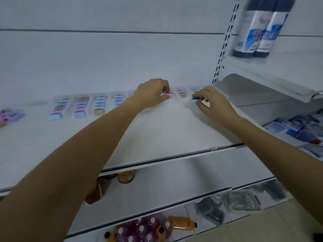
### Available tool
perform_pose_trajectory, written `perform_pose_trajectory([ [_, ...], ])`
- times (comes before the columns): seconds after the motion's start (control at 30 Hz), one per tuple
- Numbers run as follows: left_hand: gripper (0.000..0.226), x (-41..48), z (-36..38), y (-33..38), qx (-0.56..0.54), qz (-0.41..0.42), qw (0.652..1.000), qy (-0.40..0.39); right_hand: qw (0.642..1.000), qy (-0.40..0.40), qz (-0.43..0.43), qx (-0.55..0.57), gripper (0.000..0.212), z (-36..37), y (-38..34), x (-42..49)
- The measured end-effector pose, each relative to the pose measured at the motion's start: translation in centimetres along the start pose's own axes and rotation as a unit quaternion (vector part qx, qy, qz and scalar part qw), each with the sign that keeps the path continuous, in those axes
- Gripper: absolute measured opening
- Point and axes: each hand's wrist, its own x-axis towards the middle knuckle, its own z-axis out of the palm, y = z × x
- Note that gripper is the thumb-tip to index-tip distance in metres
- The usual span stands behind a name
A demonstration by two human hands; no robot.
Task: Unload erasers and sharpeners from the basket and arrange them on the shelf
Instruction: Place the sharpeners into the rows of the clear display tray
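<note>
Both my arms reach to the back of the white shelf (157,133). My left hand (151,92) pinches a small pink eraser (168,95) near the back wall. A little to the right, my right hand (214,103) pinches a blue eraser (196,100). Several rows of pastel erasers (82,106) in blue, pink, purple and tan stand in lines along the back of the shelf to the left. A short row of erasers (181,93) lies between my two hands. The basket is not in view.
A loose heap of pink and blue items (10,116) lies at the shelf's far left. Two dark bottles (258,30) stand on the upper right shelf. Blue packets (300,130) fill the right-hand shelf. Drink bottles (145,229) and boxed goods (227,205) sit on lower shelves.
</note>
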Motion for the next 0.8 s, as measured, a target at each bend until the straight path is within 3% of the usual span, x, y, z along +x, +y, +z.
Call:
perform_pose_trajectory([
  [0.37,0.024,3.6,3.5,1.1,-0.019,-0.156,0.985,0.070,0.997,-0.019,-0.024,0.069,0.026,2.4,4.2,6.9],
  [0.57,0.019,1.9,4.6,1.2,-0.027,-0.141,0.984,0.110,0.993,0.046,-0.049,0.098,0.020,3.4,4.9,6.9],
  [0.8,0.017,2.0,4.4,2.1,0.042,-0.136,0.988,0.051,0.995,-0.067,-0.070,0.000,0.020,3.4,6.0,6.5],
])
